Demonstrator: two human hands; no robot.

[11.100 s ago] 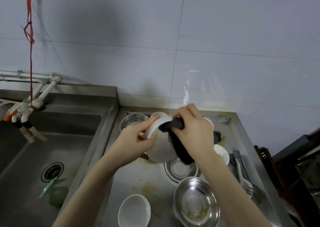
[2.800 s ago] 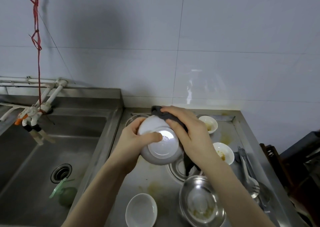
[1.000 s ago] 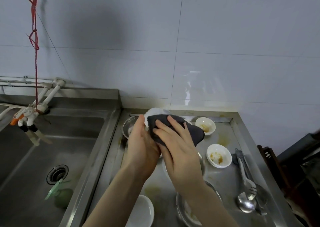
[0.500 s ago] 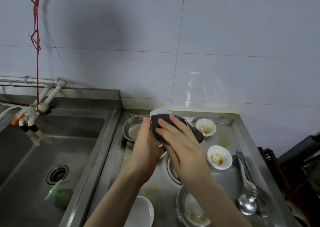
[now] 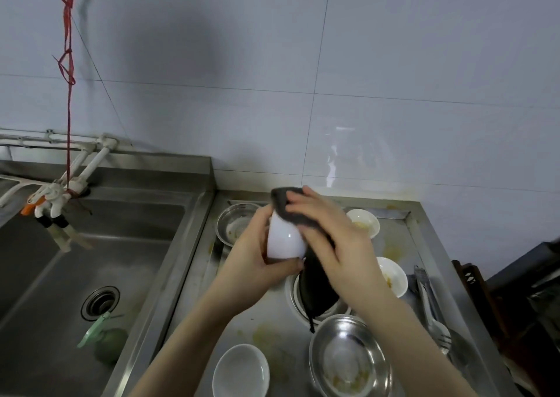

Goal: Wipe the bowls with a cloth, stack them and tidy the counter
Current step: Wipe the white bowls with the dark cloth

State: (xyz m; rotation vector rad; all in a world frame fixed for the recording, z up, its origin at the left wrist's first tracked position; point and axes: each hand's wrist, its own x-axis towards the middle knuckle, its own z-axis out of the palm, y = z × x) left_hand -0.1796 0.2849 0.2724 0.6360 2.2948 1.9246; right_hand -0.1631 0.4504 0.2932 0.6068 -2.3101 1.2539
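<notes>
Centre of frame: left hand grips a white bowl, held on its side above the steel counter. Right hand presses a dark cloth against the bowl's right side, fingers curled over it; the cloth's tail hangs down to the lower centre. Lower centre: empty white bowl beside a soiled steel bowl. Right of the hands: two soiled small white bowls. Left: sink.

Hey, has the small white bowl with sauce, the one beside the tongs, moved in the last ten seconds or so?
No. The small white bowl sits in the same place on the counter, just left of the tongs; only the camera view has shifted slightly.
</notes>
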